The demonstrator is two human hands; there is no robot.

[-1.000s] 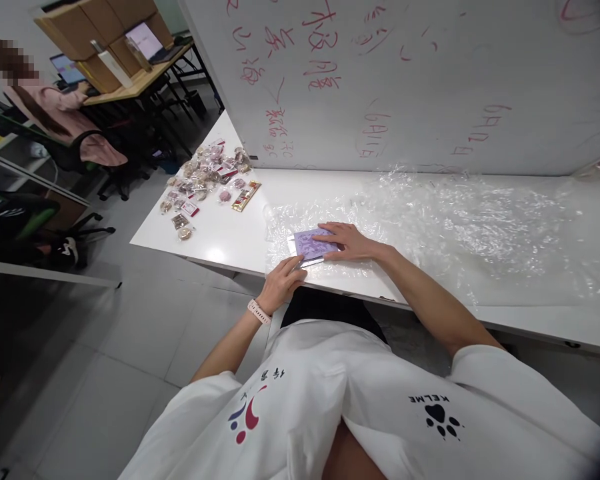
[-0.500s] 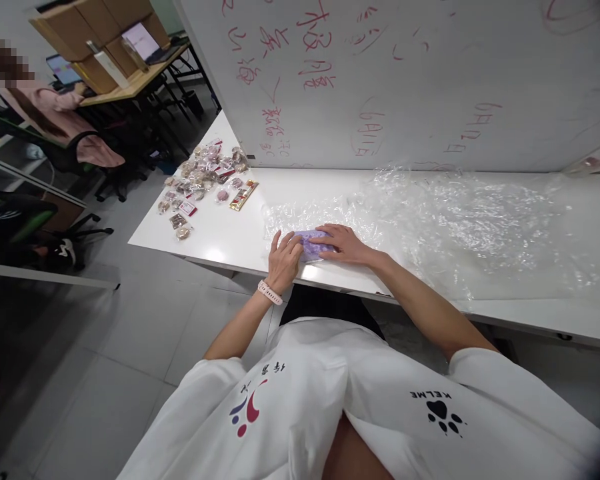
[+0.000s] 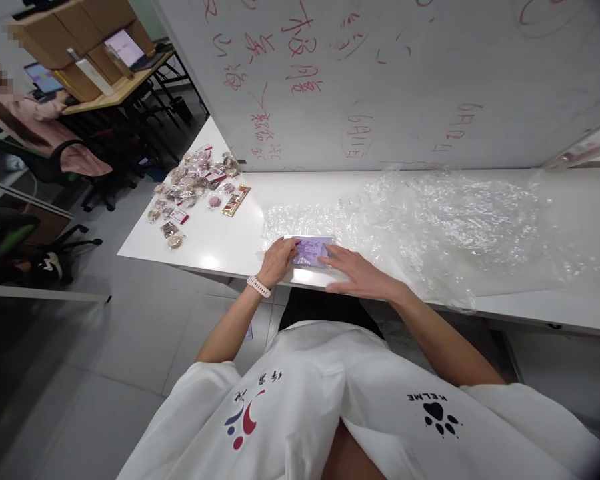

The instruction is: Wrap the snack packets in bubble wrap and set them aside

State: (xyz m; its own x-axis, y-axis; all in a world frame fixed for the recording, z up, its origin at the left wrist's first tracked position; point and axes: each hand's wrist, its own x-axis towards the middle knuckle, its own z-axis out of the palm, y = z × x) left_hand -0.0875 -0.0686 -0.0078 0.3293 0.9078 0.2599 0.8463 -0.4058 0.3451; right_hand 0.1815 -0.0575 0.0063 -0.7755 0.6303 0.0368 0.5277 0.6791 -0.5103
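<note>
A flat, rectangular purple packet (image 3: 312, 251) with a printed pattern lies near the table's front edge, and clear film seems to cover it. My left hand (image 3: 279, 259) grips its left end, fingers together and thumb side hidden. At the right end, my right hand (image 3: 357, 272) lies with fingers stretched and apart, the fingertips touching the packet's edge. Crinkled clear bubble wrap (image 3: 305, 217) spreads just behind the packet and both hands.
A large heap of clear plastic wrap (image 3: 480, 227) covers the right of the white table (image 3: 250, 243). Small wrapped snacks (image 3: 195, 180) and a gold-red sachet (image 3: 237, 201) lie left. A whiteboard (image 3: 405, 87) stands behind. A person in pink (image 3: 35, 127) sits far left.
My right hand has slid back toward me and to the right, uncovering more of the purple packet. My left hand has drawn its fingers together at the left end.
</note>
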